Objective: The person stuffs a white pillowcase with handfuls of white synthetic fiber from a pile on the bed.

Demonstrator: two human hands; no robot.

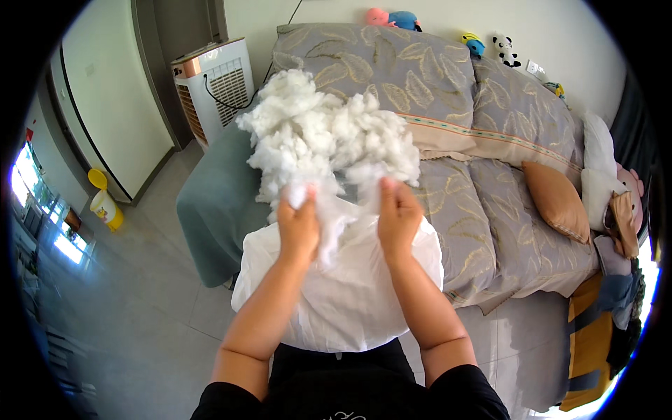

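Between my hands are tufts of white fluffy fiber stuffing, partly blurred. My left hand [299, 220] is closed on a tuft [330, 227] that hangs down past its fingers. My right hand [399, 213] pinches a wispy piece of the same stuffing [369, 187], thumb on top. Beneath both hands a white cloth cover [350, 308] spreads over my lap; its opening cannot be made out. Just beyond the hands, a big heap of stuffing [315, 126] lies on the sofa's left end, over a grey-green cloth [210, 203].
The sofa [455, 210] wears a grey leaf-patterned cover, with a brown cushion [556, 203] at its right. Soft toys [505, 52] sit along the backrest. An air cooler [217, 87] stands behind the left end. A small yellow bin [106, 210] is on the tiled floor at left.
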